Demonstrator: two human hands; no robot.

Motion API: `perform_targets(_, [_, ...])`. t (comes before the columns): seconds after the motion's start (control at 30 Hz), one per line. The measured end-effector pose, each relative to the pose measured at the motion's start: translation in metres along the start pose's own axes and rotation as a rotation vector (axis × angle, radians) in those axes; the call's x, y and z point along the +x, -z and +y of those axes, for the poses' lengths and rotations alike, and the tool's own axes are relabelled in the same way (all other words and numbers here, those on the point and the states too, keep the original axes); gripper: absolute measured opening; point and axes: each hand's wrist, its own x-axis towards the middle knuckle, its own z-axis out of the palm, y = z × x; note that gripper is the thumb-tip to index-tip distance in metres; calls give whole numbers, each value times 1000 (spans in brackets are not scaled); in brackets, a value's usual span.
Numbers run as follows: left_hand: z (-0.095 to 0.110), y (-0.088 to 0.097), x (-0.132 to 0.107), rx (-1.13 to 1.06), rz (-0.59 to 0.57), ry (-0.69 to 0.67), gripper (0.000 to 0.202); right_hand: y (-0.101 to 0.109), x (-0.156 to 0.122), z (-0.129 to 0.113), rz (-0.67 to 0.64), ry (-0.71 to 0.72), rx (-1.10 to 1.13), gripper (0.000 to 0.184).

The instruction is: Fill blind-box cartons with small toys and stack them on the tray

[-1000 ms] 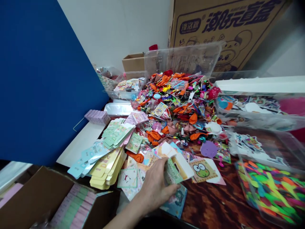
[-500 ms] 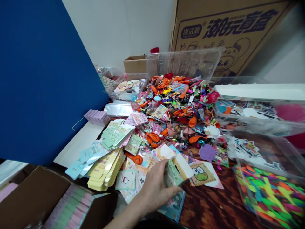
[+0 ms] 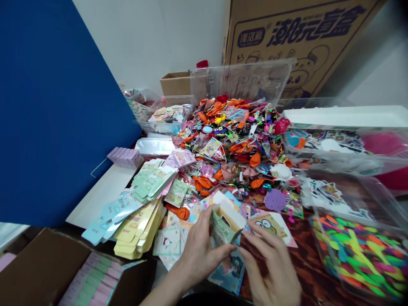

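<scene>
My left hand (image 3: pixel 194 250) grips a small green carton (image 3: pixel 221 227) with print on its side. The carton is tilted, its open top showing a white inside and a raised flap. Close against the carton's right side is my right hand (image 3: pixel 270 259), thumb and fingers curled towards each other. A tiny pinkish-blue spot shows at its fingertips, too small to name. Beneath the hands lie a blue picture card (image 3: pixel 234 272) and a card with a green frog face (image 3: pixel 270 225). Flattened yellow cartons (image 3: pixel 137 233) and green cartons (image 3: pixel 151 178) are fanned out to the left.
A large heap of small toys and orange balloons (image 3: pixel 232 136) fills the middle back. At right, clear tubs hold stickers (image 3: pixel 331 195) and bright-coloured pieces (image 3: pixel 363 255). An open brown box (image 3: pixel 41 267) with packed cartons stands lower left, below a blue panel (image 3: pixel 57 106).
My right hand has come in from below to the carton's right side. My left hand still holds the carton, and the view has shifted slightly.
</scene>
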Motion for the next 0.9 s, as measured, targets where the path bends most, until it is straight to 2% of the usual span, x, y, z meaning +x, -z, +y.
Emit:
perform_targets(0.1, [-2,-5,-1,-58,-4,33,83,-19,4,9,23,-22,25,17])
perform_targets(0.2, [-3,-10,-5,-157,-13,57,67,-20,7,16,68,-203,123,15])
perform_targets(0.3, [-3,-9,-11,-247,-9,75,63,-14,10,20,-13,-392,221,19])
perform_targets(0.4, [-1,-3,-14,-258,-28,102,66,-9,12,20,-97,-497,306,25])
perform_targets(0.57, [6,11,-11,-267,-162,132,47,-10,10,18,-132,-547,411,15])
perform_targets(0.67, [10,15,-7,-302,-229,164,42,-11,6,19,-120,-613,435,22])
perform_targets(0.73, [11,16,-6,-319,-226,172,44,-10,6,21,-127,-659,451,18])
perform_targets(0.77, [11,16,-5,-325,-216,171,45,-8,7,22,-146,-666,458,22])
perform_targets(0.83, [10,15,-5,-360,-186,173,47,-4,11,25,-229,-626,465,26])
perform_targets(0.9, [9,14,-6,-423,-163,193,50,1,15,27,-333,-536,477,19])
